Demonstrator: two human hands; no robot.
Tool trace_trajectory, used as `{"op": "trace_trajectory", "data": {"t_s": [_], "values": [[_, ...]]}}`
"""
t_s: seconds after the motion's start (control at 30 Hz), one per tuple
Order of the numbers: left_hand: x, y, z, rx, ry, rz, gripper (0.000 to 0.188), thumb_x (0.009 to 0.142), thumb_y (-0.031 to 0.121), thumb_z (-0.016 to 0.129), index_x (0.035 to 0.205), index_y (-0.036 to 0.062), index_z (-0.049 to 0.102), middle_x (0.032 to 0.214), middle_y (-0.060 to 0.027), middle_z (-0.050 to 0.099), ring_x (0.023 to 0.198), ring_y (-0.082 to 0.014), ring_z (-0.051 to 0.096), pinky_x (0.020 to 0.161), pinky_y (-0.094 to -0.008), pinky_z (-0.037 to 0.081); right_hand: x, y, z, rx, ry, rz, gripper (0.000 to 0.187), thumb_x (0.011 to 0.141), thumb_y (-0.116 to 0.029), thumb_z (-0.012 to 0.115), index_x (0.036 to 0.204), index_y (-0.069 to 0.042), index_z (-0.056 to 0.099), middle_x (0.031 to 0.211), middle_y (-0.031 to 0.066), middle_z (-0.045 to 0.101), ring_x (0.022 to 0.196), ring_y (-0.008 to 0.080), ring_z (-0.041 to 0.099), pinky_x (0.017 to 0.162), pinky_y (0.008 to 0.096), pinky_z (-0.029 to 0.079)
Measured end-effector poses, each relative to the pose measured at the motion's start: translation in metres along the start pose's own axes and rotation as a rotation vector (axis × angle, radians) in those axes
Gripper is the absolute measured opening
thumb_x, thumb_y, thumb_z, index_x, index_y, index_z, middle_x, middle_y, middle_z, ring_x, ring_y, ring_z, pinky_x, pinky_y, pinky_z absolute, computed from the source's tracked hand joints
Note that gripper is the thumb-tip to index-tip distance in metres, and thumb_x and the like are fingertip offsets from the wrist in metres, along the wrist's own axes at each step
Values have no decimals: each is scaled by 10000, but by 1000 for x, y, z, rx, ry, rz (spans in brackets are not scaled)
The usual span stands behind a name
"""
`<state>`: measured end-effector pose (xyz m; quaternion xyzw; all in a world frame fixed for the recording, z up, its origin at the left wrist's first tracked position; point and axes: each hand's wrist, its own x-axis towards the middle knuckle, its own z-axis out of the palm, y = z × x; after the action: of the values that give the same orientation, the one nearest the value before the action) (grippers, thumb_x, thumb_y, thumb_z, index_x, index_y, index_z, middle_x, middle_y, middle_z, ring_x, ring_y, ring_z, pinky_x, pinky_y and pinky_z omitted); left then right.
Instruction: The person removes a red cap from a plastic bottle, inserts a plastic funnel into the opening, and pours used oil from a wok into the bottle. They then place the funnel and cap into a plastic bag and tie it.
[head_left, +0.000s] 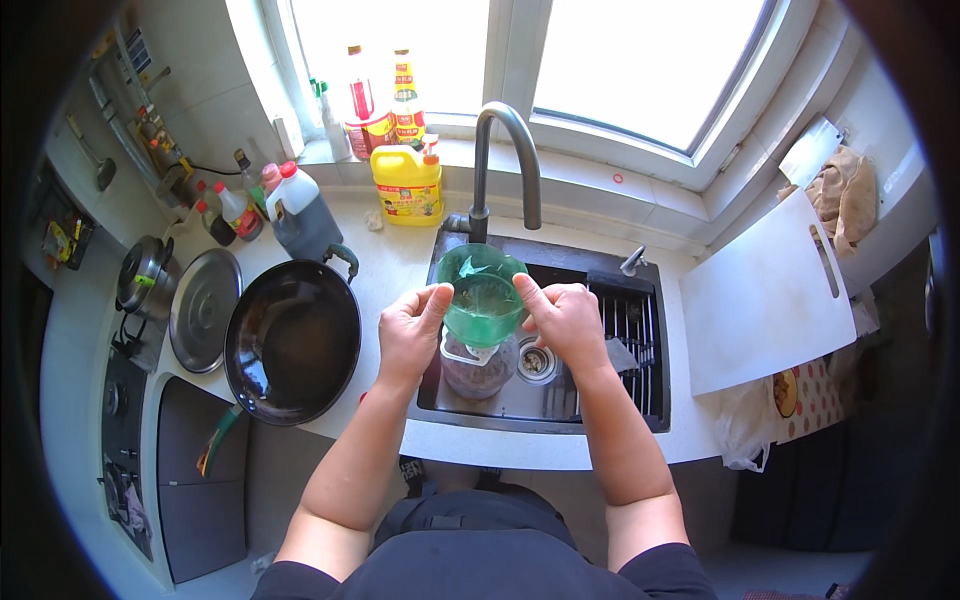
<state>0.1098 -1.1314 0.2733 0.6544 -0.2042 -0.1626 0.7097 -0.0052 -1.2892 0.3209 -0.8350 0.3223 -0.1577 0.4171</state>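
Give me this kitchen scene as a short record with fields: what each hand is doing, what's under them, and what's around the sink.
left hand: left hand grips the left rim of the green bowl
right hand: right hand grips the bowl's right rim
bowl: tilted, held over the sink
beneath bowl: a clear container standing in the sink, beside the drain
above: dark tap
left of sink: black wok, metal lid
right of sink: white cutting board
windowsill: yellow jug

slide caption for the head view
Both hands, left hand and right hand, hold a green bowl over the sink.
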Motion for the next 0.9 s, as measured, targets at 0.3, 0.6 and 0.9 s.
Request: {"op": "trace_trajectory", "data": {"t_s": [0.3, 0.6, 0.9], "values": [[2, -2, 3, 57, -34, 32, 478, 837, 393, 668, 1011, -53, 654, 848, -67, 667, 774, -90, 579, 706, -227, 459, -3, -1, -1, 17, 41, 47, 650, 844, -569, 537, 529, -6, 618, 470, 77, 573, 392, 148, 569, 451, 273, 470], [0, -10, 2, 53, -73, -13, 474, 833, 374, 678, 1016, -62, 649, 849, -76, 672, 758, -87, 593, 694, -215, 468, -5, 10, 6, 6, 12, 68, 643, 834, -568, 552, 554, 5, 626, 494, 86, 592, 395, 142, 570, 443, 269, 466], [-4, -11, 6, 209, 0, 81, 568, 794, 447, 692, 1022, -71, 638, 778, -74, 662, 696, -98, 596, 660, -233, 476, -10, 21, 6, -82, 130, 46, 684, 793, -668, 517, 643, -13, 645, 562, 110, 620, 530, 228, 628, 544, 336, 496]]}}
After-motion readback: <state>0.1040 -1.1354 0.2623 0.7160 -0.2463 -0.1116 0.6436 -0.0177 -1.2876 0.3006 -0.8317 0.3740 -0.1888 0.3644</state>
